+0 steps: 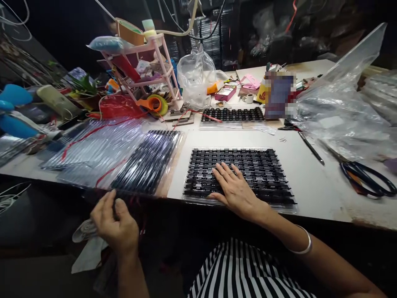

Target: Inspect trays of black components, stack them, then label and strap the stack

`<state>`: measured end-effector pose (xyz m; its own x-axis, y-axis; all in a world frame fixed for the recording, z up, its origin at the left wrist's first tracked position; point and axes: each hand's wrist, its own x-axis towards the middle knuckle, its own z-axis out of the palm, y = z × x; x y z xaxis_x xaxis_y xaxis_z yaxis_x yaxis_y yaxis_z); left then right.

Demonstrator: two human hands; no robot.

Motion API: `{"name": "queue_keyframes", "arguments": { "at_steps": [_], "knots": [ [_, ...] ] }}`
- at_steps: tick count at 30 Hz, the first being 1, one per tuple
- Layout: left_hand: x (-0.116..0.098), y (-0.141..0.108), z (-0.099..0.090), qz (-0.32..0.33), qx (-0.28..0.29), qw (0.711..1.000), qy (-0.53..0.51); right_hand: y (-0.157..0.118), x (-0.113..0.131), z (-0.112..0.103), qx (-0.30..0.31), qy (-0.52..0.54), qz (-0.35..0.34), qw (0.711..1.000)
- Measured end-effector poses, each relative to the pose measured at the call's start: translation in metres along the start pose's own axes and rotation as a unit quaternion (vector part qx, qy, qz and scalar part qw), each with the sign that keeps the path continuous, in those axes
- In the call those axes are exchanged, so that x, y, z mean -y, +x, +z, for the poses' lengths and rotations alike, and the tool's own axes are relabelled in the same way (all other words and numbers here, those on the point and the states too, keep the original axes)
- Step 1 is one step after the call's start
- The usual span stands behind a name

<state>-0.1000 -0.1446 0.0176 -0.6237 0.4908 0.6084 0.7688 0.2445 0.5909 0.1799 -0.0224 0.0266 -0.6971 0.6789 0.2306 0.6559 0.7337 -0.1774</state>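
Observation:
My right hand (pixel 237 190) lies flat, fingers spread, on rows of small black plastic parts (pixel 198 169). These parts fill a clear plastic tray (pixel 279 207) close to the table's front edge. My left hand (pixel 116 225) is lower, in front of the table edge, its fingers half bent and the thumb apart from them. I see nothing between them. Just beyond its fingertips is a clear ribbed tray with long black strips (pixel 145 161). Empty-looking clear ribbed trays (pixel 102 145) overlap at its left, with a red ribbon (pixel 89 131) across them.
Another tray of black parts (pixel 232 115) sits further back. At right are scissors (pixel 366 178), a dark pen-like tool (pixel 312 149) and large clear plastic bags (pixel 344 111). A cluttered pink rack (pixel 145 82) stands at the back left, beside an orange-and-yellow tape roll (pixel 156 104).

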Motion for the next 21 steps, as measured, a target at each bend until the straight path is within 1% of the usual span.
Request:
{"name": "queue_keyframes", "arguments": {
  "at_steps": [1,2,3,4,6,7,9,11,12,15,18,20,21],
  "knots": [
    [-0.01,-0.005,0.005,0.017,0.001,1.0,-0.013,-0.005,-0.002,-0.005,-0.025,0.005,0.012,1.0],
    [-0.019,-0.01,0.01,0.03,0.024,0.999,-0.034,-0.011,-0.006,-0.01,-0.056,0.012,0.027,0.998],
    [-0.028,-0.015,0.014,0.035,0.067,0.996,-0.054,-0.02,-0.011,-0.016,-0.09,0.02,0.047,0.995],
    [-0.035,-0.02,0.018,0.03,0.123,0.989,-0.073,-0.03,-0.019,-0.022,-0.127,0.029,0.072,0.989],
    [-0.045,-0.029,0.026,0.013,0.222,0.97,-0.103,-0.056,-0.036,-0.031,-0.195,0.042,0.138,0.97],
    [-0.05,-0.033,0.029,0.007,0.259,0.959,-0.112,-0.071,-0.045,-0.035,-0.224,0.043,0.175,0.958],
    [-0.057,-0.039,0.037,0.01,0.308,0.944,-0.122,-0.101,-0.06,-0.037,-0.258,0.035,0.245,0.934],
    [-0.063,-0.043,0.045,0.016,0.341,0.933,-0.114,-0.125,-0.069,-0.034,-0.264,0.031,0.299,0.916],
    [-0.067,-0.044,0.048,0.014,0.353,0.93,-0.104,-0.133,-0.07,-0.032,-0.262,0.036,0.315,0.912],
    [-0.075,-0.047,0.058,-0.017,0.364,0.929,-0.072,-0.139,-0.067,-0.026,-0.242,0.065,0.329,0.91],
    [-0.079,-0.049,0.063,-0.044,0.36,0.93,-0.055,-0.131,-0.06,-0.024,-0.225,0.074,0.299,0.924],
    [-0.079,-0.05,0.065,-0.036,0.358,0.931,-0.055,-0.126,-0.057,-0.025,-0.195,0.049,0.256,0.946],
    [-0.078,-0.051,0.065,-0.027,0.357,0.932,-0.055,-0.125,-0.057,-0.026,-0.17,0.03,0.234,0.957]
  ]
}}
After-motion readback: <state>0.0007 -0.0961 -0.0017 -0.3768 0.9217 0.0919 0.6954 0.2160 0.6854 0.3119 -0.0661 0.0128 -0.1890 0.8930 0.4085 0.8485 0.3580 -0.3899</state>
